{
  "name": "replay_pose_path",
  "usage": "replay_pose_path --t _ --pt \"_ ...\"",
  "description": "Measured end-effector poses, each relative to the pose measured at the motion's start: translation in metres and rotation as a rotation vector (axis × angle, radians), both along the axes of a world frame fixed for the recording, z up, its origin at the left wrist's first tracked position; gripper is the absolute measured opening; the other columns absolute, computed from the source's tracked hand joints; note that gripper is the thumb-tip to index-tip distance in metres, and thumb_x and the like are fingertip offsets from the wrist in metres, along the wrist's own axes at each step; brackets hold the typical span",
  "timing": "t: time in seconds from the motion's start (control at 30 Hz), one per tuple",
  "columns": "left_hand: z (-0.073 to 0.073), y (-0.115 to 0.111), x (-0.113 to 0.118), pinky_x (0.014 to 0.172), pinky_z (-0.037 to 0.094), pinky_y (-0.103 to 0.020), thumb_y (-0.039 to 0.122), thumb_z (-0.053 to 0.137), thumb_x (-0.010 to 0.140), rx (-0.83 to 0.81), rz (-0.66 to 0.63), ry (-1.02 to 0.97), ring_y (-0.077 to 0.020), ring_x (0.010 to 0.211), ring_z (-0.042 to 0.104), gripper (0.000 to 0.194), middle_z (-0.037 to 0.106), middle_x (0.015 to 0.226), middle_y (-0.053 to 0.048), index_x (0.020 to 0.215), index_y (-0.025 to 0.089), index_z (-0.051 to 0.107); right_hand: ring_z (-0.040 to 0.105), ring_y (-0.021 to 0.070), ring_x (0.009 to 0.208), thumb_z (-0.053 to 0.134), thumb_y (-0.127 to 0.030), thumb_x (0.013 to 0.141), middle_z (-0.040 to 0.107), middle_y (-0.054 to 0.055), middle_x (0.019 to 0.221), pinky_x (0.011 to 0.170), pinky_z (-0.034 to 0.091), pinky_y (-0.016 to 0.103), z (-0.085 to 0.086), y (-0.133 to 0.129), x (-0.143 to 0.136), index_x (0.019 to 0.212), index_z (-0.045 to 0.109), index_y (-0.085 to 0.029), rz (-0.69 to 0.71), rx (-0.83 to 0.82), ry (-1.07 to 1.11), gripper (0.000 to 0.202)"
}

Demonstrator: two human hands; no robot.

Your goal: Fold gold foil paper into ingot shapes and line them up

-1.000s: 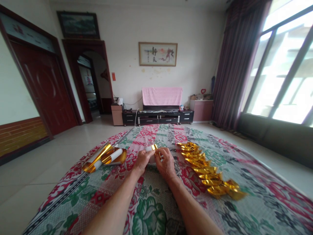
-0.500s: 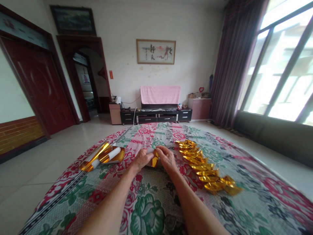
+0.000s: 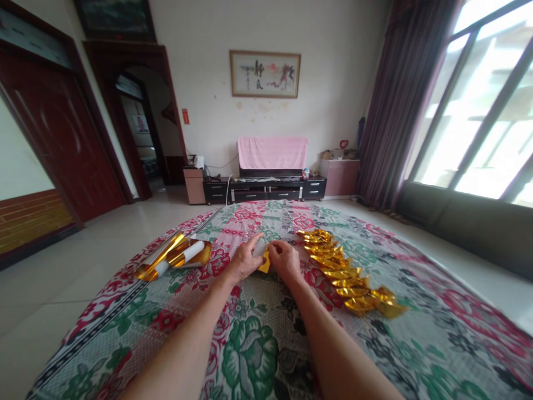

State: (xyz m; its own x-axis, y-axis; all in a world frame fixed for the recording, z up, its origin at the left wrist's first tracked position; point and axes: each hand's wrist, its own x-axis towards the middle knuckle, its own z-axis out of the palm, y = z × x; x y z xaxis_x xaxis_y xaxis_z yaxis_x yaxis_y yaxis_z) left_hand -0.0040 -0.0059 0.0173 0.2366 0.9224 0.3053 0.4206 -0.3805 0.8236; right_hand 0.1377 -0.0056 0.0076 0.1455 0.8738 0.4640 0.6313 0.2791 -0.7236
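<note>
Over the flowered cloth (image 3: 250, 344), the gold-and-white piece (image 3: 259, 248) now shows more white, fingers of the left hand (image 3: 244, 260) gripping it, those of the right hand (image 3: 285, 260) pinching its edge, so shaping seems unfinished.

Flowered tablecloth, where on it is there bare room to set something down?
The flowered tablecloth lies bare right of the folded gold foil pieces, nearside of the curled gold-and-white sheets, and along the far edge facing the black TV stand. It's crowded mid-table, where the left hand and right hand hold a gold-and-white piece.
</note>
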Motion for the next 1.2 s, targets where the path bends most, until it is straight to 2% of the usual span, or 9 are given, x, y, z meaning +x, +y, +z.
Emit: replay_pose_path --t 0.07,0.17,0.23,0.33,0.47,0.6,0.77,0.9,1.2 --pt "0.001 -0.002 0.0 0.059 0.046 -0.02 0.02 0.058 0.067 0.095 0.021 0.128 -0.0114 0.064 0.059 0.063 0.065 0.083 0.0 0.127 0.02 0.043 0.057 0.014 0.067 0.047 -0.031 0.077 0.065 0.002 0.074 0.063 0.038 0.022 -0.001 0.0 -0.001 0.079 0.068 -0.021 -0.023 -0.006 -0.099 0.023" --pt "0.001 -0.002 0.0 0.076 0.048 -0.025 0.02 0.056 0.069 0.255 0.028 0.291 -0.0157 0.083 0.06 0.047 0.065 0.096 -0.005 0.116 0.019 0.056 0.057 0.0145 0.072 0.047 -0.029 0.078 0.064 0.003 0.078 0.067 0.038 0.022 -0.002 -0.001 -0.002 0.079 0.068 -0.022 -0.031 -0.026 -0.207 0.022" --pt "-0.002 0.0 -0.002 0.085 0.046 -0.028 0.019 0.055 0.07 0.34 0.019 0.36 -0.0178 0.093 0.058 0.037 0.063 0.101 -0.007 0.107 0.018 0.062 0.056 0.015 0.076 0.047 -0.029 0.08 0.063 0.005 0.08 0.07 0.037 0.023 -0.002 -0.002 -0.002 0.08 0.068 -0.021 -0.027 -0.039 -0.269 0.022" --pt "-0.01 0.005 -0.005 0.09 0.044 -0.031 0.019 0.056 0.07 0.4 0.017 0.416 -0.0189 0.099 0.056 0.032 0.06 0.106 -0.007 0.1 0.019 0.064 0.055 0.0163 0.081 0.046 -0.029 0.081 0.061 0.006 0.083 0.073 0.037 0.024 -0.001 -0.003 -0.003 0.083 0.068 -0.021 -0.021 -0.058 -0.354 0.023" --pt "-0.019 0.009 -0.009 0.094 0.043 -0.034 0.02 0.059 0.068 0.403 0.049 0.443 -0.021 0.107 0.053 0.033 0.054 0.119 -0.007 0.101 0.021 0.064 0.052 0.0185 0.085 0.049 -0.031 0.08 0.059 0.008 0.091 0.073 0.036 0.026 -0.001 -0.005 -0.005 0.088 0.066 -0.021 -0.05 -0.089 -0.421 0.021" --pt "-0.02 0.009 -0.011 0.095 0.042 -0.035 0.022 0.058 0.07 0.391 0.032 0.449 -0.0206 0.107 0.053 0.03 0.056 0.116 -0.007 0.1 0.02 0.065 0.051 0.0188 0.085 0.051 -0.032 0.079 0.058 0.008 0.092 0.072 0.035 0.026 -0.003 -0.004 -0.005 0.085 0.066 -0.02 -0.057 -0.087 -0.429 0.02" --pt "-0.019 0.009 -0.011 0.093 0.043 -0.034 0.022 0.056 0.072 0.382 -0.017 0.461 -0.0182 0.1 0.055 0.027 0.061 0.106 -0.005 0.097 0.02 0.067 0.051 0.0167 0.085 0.052 -0.029 0.078 0.059 0.006 0.086 0.076 0.036 0.024 -0.005 -0.004 0.001 0.076 0.068 -0.019 0.032 -0.049 -0.429 0.018" --pt "-0.019 0.01 -0.012 0.093 0.042 -0.033 0.023 0.055 0.073 0.361 -0.022 0.487 -0.0184 0.1 0.055 0.026 0.06 0.108 -0.005 0.096 0.02 0.068 0.051 0.0163 0.089 0.052 -0.027 0.078 0.059 0.005 0.09 0.078 0.036 0.024 -0.001 -0.01 0.006 0.079 0.067 -0.021 0.101 -0.04 -0.438 0.017" --pt "-0.021 0.012 -0.014 0.092 0.042 -0.032 0.03 0.057 0.073 0.336 -0.057 0.448 -0.0186 0.1 0.055 0.028 0.059 0.109 -0.007 0.097 0.02 0.067 0.049 0.0171 0.099 0.051 -0.03 0.077 0.055 0.004 0.106 0.087 0.032 0.03 0.004 -0.023 0.008 0.089 0.063 -0.024 0.144 -0.126 -0.456 0.018"
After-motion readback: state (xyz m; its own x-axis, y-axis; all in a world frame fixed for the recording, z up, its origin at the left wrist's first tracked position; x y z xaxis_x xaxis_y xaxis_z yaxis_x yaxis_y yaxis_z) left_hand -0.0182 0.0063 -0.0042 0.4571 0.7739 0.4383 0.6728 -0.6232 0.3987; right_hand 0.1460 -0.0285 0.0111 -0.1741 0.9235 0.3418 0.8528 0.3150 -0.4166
